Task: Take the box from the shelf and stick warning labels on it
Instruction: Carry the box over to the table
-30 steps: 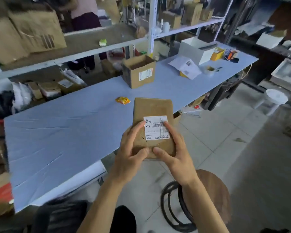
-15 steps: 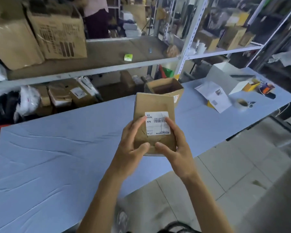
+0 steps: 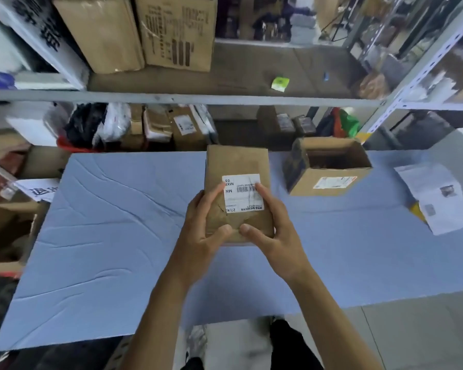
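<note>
A small flat brown cardboard box [image 3: 237, 162] with a white barcode label [image 3: 242, 192] on its top face is held over the blue table [image 3: 118, 222], near the middle of the view. My left hand [image 3: 206, 225] grips its lower left side, thumb on top. My right hand [image 3: 273, 231] grips its lower right side, thumb on top and index finger touching the label's edge. Both hands cover the box's near end. I cannot see any warning labels.
An open cardboard box [image 3: 326, 166] stands on the table to the right. Loose papers [image 3: 436, 198] lie at the far right. A metal shelf [image 3: 182, 98] behind the table carries large cartons [image 3: 177, 33] and a small green item [image 3: 280, 83]. More boxes sit under the shelf and at the left.
The view has swung left and forward to face the table and shelf squarely. The box stays in both hands and is now over the table rather than over the floor.
</note>
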Demonstrator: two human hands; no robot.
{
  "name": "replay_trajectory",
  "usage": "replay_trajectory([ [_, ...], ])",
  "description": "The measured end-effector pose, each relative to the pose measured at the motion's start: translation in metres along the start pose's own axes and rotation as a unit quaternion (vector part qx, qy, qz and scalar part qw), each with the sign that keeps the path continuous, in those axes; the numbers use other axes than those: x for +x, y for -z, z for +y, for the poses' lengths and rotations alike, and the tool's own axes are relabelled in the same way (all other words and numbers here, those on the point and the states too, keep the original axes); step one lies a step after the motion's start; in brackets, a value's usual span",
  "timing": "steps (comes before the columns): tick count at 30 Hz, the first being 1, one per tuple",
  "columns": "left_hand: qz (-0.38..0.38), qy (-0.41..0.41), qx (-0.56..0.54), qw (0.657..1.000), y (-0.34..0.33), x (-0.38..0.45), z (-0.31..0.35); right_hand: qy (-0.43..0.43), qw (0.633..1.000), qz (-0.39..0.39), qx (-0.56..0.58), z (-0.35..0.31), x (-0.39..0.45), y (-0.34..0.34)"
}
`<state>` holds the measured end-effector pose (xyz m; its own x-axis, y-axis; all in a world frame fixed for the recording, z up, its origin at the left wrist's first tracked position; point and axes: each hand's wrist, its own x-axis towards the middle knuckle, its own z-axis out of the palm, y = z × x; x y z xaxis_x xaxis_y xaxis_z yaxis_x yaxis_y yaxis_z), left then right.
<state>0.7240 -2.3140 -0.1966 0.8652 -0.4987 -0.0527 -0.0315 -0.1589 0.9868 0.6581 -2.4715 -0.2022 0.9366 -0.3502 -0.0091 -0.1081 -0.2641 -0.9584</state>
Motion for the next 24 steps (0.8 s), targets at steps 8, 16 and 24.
replay_trajectory([
  [8,0.153,0.054,-0.015,0.987,-0.078,0.016,-0.012,0.004,0.989,-0.145,0.008,0.047,0.051,0.058],
  [16,0.200,0.081,0.007,0.976,-0.121,0.022,-0.066,-0.021,0.987,-0.160,0.028,0.110,0.052,0.065],
  [24,0.267,0.073,0.023,0.961,-0.138,0.023,-0.175,0.001,0.991,-0.130,0.011,0.214,0.041,0.008],
])
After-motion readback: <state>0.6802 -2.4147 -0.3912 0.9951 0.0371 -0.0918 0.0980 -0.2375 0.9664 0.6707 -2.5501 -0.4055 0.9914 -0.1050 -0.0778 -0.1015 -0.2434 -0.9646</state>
